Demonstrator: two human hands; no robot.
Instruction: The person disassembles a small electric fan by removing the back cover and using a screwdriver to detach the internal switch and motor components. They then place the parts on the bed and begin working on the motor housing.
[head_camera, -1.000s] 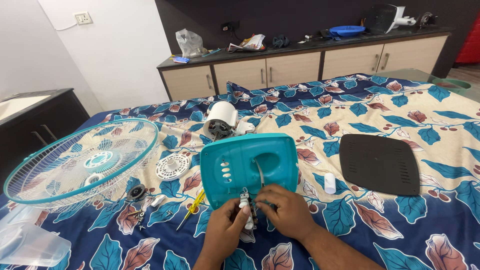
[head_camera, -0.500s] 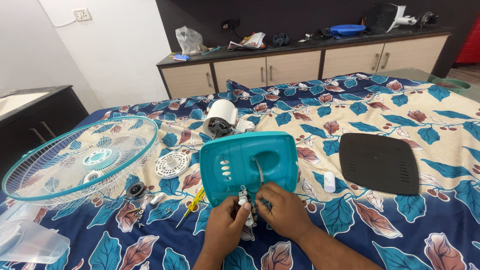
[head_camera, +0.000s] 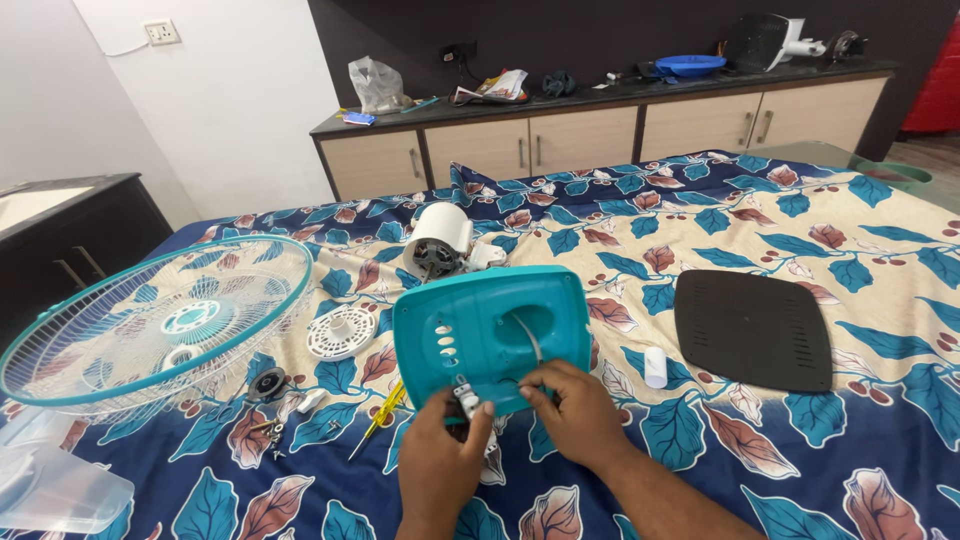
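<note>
Near the bottom middle, the left hand (head_camera: 440, 462) pinches a small white switch (head_camera: 466, 396). The right hand (head_camera: 575, 410) presses its fingers together on the teal base (head_camera: 490, 325), below the grey wire (head_camera: 528, 335).

Crumpled clear plastic bag (head_camera: 378, 85): stands on the dark countertop of the long cabinet by the back wall, left end, greyish and see-through, bunched at the top.

Flat blue packet (head_camera: 357, 118): lies just beside the bag's base, small, rectangular.

Loose stack of printed paper wrappers (head_camera: 492, 88): further right on the same counter, white with red and yellow patches, edges curling.

No screens or signs in view.
</note>
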